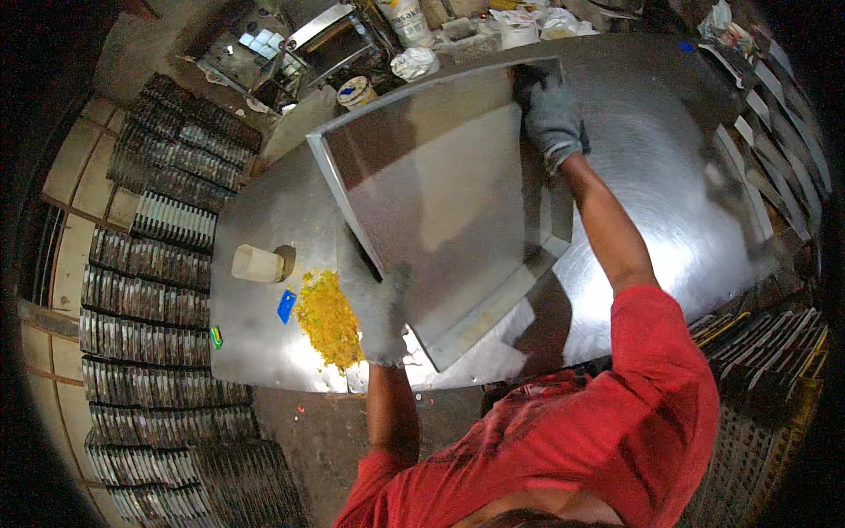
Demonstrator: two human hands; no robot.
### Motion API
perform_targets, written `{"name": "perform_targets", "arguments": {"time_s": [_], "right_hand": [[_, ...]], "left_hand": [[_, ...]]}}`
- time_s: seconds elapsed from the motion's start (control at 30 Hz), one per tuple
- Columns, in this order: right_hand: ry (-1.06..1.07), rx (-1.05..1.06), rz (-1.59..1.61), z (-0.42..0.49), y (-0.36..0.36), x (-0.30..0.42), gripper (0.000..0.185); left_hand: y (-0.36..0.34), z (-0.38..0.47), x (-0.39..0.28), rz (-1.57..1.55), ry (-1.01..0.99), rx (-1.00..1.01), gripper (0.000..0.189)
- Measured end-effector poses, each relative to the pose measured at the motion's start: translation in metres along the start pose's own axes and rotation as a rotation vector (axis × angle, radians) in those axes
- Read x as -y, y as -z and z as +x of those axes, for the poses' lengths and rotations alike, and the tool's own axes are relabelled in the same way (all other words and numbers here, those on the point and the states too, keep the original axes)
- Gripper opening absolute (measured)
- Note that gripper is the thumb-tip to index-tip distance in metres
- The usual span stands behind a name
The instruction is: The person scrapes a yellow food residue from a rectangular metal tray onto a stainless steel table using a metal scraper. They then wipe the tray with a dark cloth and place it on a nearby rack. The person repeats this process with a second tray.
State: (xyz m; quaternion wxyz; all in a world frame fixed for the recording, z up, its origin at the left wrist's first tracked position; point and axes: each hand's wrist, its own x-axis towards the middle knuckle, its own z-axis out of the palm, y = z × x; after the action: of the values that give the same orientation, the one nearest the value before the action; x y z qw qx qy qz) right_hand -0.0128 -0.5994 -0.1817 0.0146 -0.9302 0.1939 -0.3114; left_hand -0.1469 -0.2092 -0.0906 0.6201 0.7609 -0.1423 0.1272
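Observation:
A large, shallow rectangular metal tray (449,178) is held at a tilt over a shiny sheet-metal tabletop (647,158). My left hand (377,317), in a grey knit glove, grips its left side near the lower edge. At the far right corner my right hand (554,115), gloved alike, holds the rim; its fingertips are blurred in dark shadow. Just left of my left hand lies a heap of yellow-orange crumbly material (327,320). Beside the heap rests a small blue piece (286,307). A translucent plastic cup (256,263) lies on its side behind these.
Rows of stacked thin metal pieces (148,297) line the table's left. More metal strips (759,145) stand at the right edge, and racks (766,343) sit lower right. A bucket (356,92) and white sacks (515,28) stand beyond the far edge. A green wrapper (216,337) lies at the left edge.

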Motion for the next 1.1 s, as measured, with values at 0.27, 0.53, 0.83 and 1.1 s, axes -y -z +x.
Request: {"name": "perform_targets", "arguments": {"time_s": [0.27,0.53,0.83,1.1], "right_hand": [[-0.245,0.613,0.306,-0.199,-0.021,0.013,0.035],[0.572,0.701,0.541,-0.263,0.079,0.146,0.026],[-0.252,0.594,1.087,-0.133,-0.04,0.014,0.033],[-0.319,0.289,-0.044,-0.134,-0.207,-0.09,0.03]], "left_hand": [[0.002,0.029,0.027,-0.009,0.093,-0.099,0.066],[-0.015,0.042,0.066,-0.155,0.058,-0.151,0.069],[0.026,0.015,0.168,-0.212,0.496,-0.031,0.063],[-0.054,-0.055,0.279,-0.039,0.312,0.251,0.084]]}}
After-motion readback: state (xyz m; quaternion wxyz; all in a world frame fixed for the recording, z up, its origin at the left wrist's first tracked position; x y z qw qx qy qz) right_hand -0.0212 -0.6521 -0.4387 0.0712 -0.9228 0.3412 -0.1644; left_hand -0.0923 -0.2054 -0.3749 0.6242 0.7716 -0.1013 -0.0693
